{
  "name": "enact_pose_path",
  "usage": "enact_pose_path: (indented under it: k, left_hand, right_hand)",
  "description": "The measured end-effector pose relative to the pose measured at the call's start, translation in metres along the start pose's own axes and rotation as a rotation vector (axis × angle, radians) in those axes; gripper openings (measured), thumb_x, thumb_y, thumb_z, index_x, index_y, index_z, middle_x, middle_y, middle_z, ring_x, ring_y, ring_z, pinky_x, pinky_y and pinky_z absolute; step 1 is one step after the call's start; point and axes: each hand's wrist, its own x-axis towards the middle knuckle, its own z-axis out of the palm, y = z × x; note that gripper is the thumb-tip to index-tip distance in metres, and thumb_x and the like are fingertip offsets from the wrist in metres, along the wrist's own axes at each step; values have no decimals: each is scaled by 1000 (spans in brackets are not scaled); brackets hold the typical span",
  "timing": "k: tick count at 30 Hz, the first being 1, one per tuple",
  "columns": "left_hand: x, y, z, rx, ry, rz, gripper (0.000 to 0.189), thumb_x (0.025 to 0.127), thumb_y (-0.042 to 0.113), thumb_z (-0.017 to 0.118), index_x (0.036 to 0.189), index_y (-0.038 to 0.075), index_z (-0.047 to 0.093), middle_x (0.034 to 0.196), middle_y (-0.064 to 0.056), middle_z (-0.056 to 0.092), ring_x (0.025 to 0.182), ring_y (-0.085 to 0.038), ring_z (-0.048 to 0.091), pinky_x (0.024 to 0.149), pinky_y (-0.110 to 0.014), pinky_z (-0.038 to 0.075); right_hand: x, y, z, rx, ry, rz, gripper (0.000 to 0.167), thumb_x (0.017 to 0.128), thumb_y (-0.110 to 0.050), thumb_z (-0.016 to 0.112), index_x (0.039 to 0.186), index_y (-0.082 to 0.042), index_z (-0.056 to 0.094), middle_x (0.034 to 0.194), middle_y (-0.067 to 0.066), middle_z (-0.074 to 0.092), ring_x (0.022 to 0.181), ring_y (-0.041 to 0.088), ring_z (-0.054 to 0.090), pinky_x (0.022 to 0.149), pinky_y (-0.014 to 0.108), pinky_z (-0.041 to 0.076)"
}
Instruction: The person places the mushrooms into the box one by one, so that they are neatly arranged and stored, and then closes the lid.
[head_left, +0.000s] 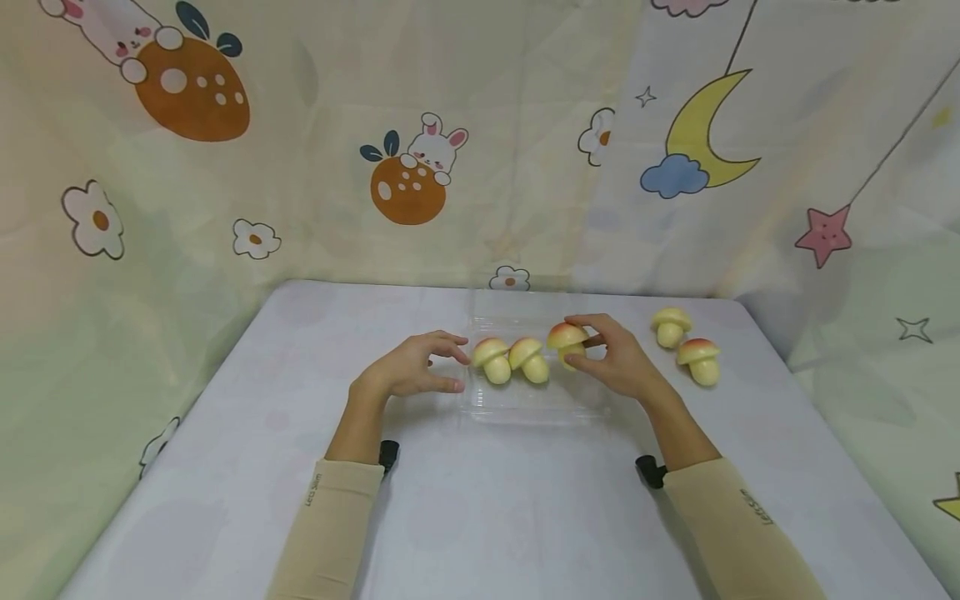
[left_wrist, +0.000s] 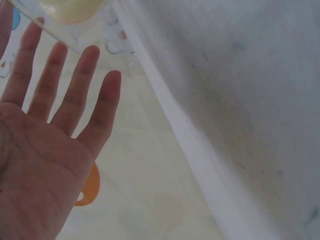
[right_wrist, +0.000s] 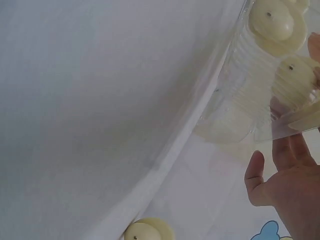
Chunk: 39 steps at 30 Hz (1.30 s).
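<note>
Pinching a red-topped mushroom [head_left: 566, 335] over a clear plastic container [head_left: 510, 404]

The person's right forearm slants in from the lower right, its wrist bent inward, and the right hand [head_left: 617, 360] grips the mushroom between thumb and fingers above the right part of the container. That piece is nearly upright: cap on top, stem pointing down, long axis close to vertical. Whether its stem touches the container's base cannot be told.

The left hand [head_left: 412, 367] reaches across from the other side, palm turned inward, thumb apart from the gently bent fingers, holding nothing. Its fingertips lie just beside the container's left edge; contact is unclear.

Inside the container, the left mushroom [head_left: 491, 358] and the middle mushroom [head_left: 529, 360] lie side by side, stems angled toward the person and rightward, the middle one more slanted. Two loose mushrooms [head_left: 699, 360] sit on the tabletop [head_left: 487, 500] beyond the right hand, their stems toward the person.
</note>
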Motion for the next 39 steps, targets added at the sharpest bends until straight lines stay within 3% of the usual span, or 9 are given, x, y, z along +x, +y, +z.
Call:
enact_pose_path:
  k: [5,12,20,31,39]
  left_hand:
    - [1,0,1,-1,-1,6,45,85,36,85,123,16,72,156,2,49,145,-24,42,114,-53,44]
    - [0,1,0,2,-1,-1,44,85,36,86,123,17,72,156,4,49,145,-23,42,114,-52,45]
    - [0,1,1,11,6,-3,45,85,36,86,123,17,72,154,8,49,145,-21,43,114,-50,46]
    - [0,4,-1,-3,4,4,43,85,33,86,123,17,72,155,3,50,145,-23,43,114,-51,45]
    - [0,3,-1,2,4,1,43,85,34,86,123,17,72,156,3,49,145,-22,42,114,-51,45]
  right_hand:
    - [0,-4,0,-23,-25,13,59,88,-17,83,143,-18,58,134,9,59,104,35,68,88,60,57]
    - [2,-4,7,-119,-15,-34,55,89,-10,80,140,-8,59,132,16,60,106,37,67,94,59,55]
    - [3,-1,13,-171,6,-78,45,88,-5,79,131,-3,65,124,16,64,99,36,69,91,57,56]
    - [2,-3,15,-233,24,-56,42,87,-11,80,127,-5,67,124,16,65,102,38,62,88,58,51]
    - [1,-1,18,-281,1,45,42,89,-21,81,128,-11,67,130,16,64,114,42,50,93,63,41]
